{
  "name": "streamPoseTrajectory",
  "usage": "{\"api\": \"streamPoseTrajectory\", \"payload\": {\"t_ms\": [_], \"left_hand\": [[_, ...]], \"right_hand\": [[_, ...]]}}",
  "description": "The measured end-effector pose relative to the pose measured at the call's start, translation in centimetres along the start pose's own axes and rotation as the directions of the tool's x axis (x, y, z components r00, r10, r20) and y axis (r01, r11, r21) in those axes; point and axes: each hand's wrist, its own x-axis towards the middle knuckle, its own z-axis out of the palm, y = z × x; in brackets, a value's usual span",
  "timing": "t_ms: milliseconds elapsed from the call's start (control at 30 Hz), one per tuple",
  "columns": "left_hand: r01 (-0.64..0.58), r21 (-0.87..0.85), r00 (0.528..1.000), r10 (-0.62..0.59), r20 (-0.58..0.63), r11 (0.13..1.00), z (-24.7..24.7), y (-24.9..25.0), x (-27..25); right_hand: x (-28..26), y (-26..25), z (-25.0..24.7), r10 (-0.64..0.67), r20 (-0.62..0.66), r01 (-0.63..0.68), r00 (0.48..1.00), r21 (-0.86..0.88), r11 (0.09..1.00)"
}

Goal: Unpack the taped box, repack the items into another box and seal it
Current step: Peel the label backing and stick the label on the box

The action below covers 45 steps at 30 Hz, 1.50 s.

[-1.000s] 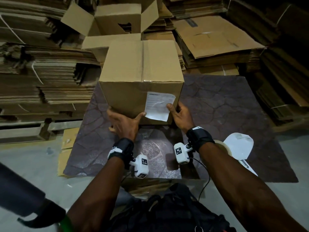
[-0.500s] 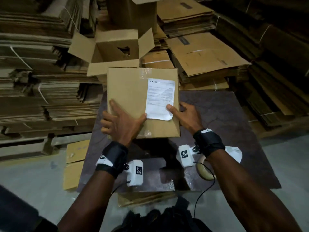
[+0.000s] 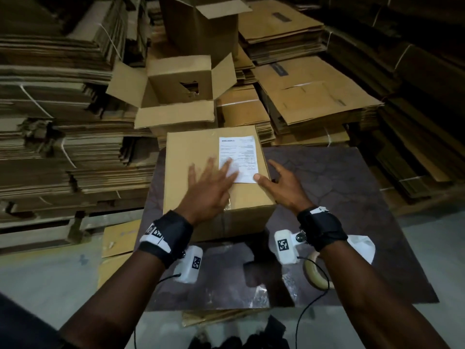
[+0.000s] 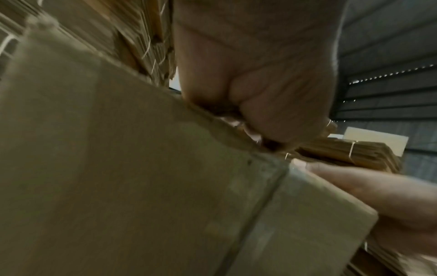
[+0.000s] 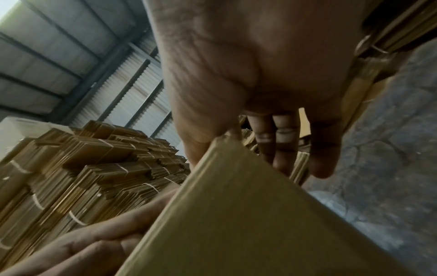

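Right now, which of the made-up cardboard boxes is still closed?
The labelled box under both hands, bearing the white label; the two boxes behind it have flaps open.

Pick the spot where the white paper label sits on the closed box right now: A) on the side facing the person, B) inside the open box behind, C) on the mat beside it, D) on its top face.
D: the white paper label lies on the closed box's top face, under the left hand's fingertips.

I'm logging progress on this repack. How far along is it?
Barely started. Done: an empty open box stands ready behind. In hand: the left hand lies flat on the labelled box, the right hand at its edge. Left: opening that box, moving the contents, then sealing with the tape roll.
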Motion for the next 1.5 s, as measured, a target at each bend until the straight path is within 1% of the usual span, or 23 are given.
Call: {"api": "streamPoseTrajectory", "payload": {"t_ms": [67,100,133,200,233,300,367,433,500,700,833,900,1000,1033,1100,1167,1233,1300,1367,1400,1433,1467,1500], "left_hand": [[-0.082,-0.011,0.997,0.082,0.013,0.997,0.7,-0.2,0.4],[-0.092,-0.014,0.996,0.092,-0.008,0.996,1.0,-0.3,0.5],[-0.097,-0.008,0.995,0.097,-0.018,0.995,1.2,-0.4,0.6],[-0.107,0.027,0.994,0.107,-0.007,0.994,1.4,-0.8,0.8],[-0.116,0.049,0.993,0.116,-0.003,0.992,1.5,-0.9,0.9],[-0.138,0.095,0.990,0.139,-0.002,0.986,1.5,-0.9,1.1],[-0.159,0.118,0.987,0.161,-0.006,0.980,1.7,-1.1,1.1],[-0.177,0.123,0.984,0.179,-0.010,0.977,1.8,-1.2,1.1],[-0.190,0.122,0.981,0.192,-0.011,0.974,1.8,-1.2,1.1],[-0.214,0.117,0.976,0.219,-0.023,0.970,2.0,-1.4,1.0],[-0.238,0.114,0.970,0.242,-0.027,0.965,1.9,-1.4,0.8],[-0.254,0.127,0.965,0.260,-0.036,0.959,2.1,-1.3,0.5],[-0.297,0.152,0.953,0.303,-0.022,0.943,2.2,-1.1,0.4],[-0.322,0.154,0.943,0.330,-0.030,0.934,2.3,-1.1,0.5],[-0.369,0.080,0.923,0.375,-0.088,0.926,2.2,-1.2,0.4],[-0.346,-0.155,0.928,0.314,-0.202,0.925,1.3,-1.8,0.0],[-0.221,-0.322,0.929,0.099,-0.356,0.921,-0.2,-3.1,-0.1],[0.036,-0.390,0.899,-0.201,-0.389,0.920,-2.0,-5.3,0.2],[0.320,-0.438,0.853,-0.456,-0.252,0.840,-3.0,-8.8,0.8],[0.428,-0.498,0.829,-0.547,-0.116,0.754,-3.3,-10.3,1.1],[0.518,-0.572,0.799,-0.598,0.059,0.636,-3.4,-11.3,1.3],[0.579,-0.645,0.770,-0.593,0.234,0.498,-3.5,-11.8,1.4],[0.607,-0.695,0.755,-0.552,0.354,0.385,-3.4,-11.9,1.4]], "right_hand": [[0.7,-0.6,-0.2,-0.033,0.008,0.034,0.999,-0.196,0.980],[1.2,-1.0,-0.4,-0.109,0.019,0.109,0.994,-0.341,0.934],[1.6,-1.4,-0.5,-0.222,0.057,0.221,0.973,-0.488,0.844],[2.6,-2.4,-0.3,-0.374,0.265,0.450,0.889,-0.659,0.602],[3.1,-3.0,-0.1,-0.367,0.380,0.526,0.849,-0.675,0.518],[4.6,-3.2,-0.1,-0.227,0.556,0.595,0.800,-0.683,0.424],[6.1,-3.2,-0.4,-0.109,0.628,0.618,0.770,-0.694,0.368],[7.7,-2.9,-0.8,-0.114,0.654,0.653,0.748,-0.693,0.306],[8.9,-2.9,-0.9,-0.126,0.651,0.656,0.749,-0.700,0.282],[12.4,-3.5,-0.7,-0.090,0.568,0.561,0.818,-0.754,0.342],[12.9,-3.8,-0.5,-0.090,0.494,0.496,0.865,-0.813,0.307],[11.9,-4.0,0.1,-0.127,0.510,0.524,0.851,-0.802,0.286],[10.2,-3.6,1.0,-0.146,0.630,0.646,0.763,-0.730,0.224],[9.9,-3.4,1.1,-0.137,0.627,0.640,0.767,-0.732,0.234],[9.7,-3.4,0.7,-0.100,0.537,0.539,0.838,-0.784,0.309],[9.2,-3.2,0.4,-0.050,0.419,0.400,0.906,-0.815,0.420],[8.5,-2.3,0.1,-0.001,0.321,0.259,0.947,-0.764,0.591],[8.8,-0.3,0.1,0.072,0.250,0.093,0.965,-0.591,0.801],[9.2,1.0,0.1,0.178,0.182,-0.111,0.967,-0.329,0.938],[9.3,1.4,0.1,0.225,0.179,-0.188,0.958,-0.205,0.961],[9.0,1.5,0.1,0.243,0.209,-0.221,0.947,-0.120,0.968],[8.5,1.1,0.2,0.226,0.259,-0.223,0.939,-0.038,0.974],[8.0,0.8,0.2,0.205,0.296,-0.223,0.933,0.029,0.974]]}}
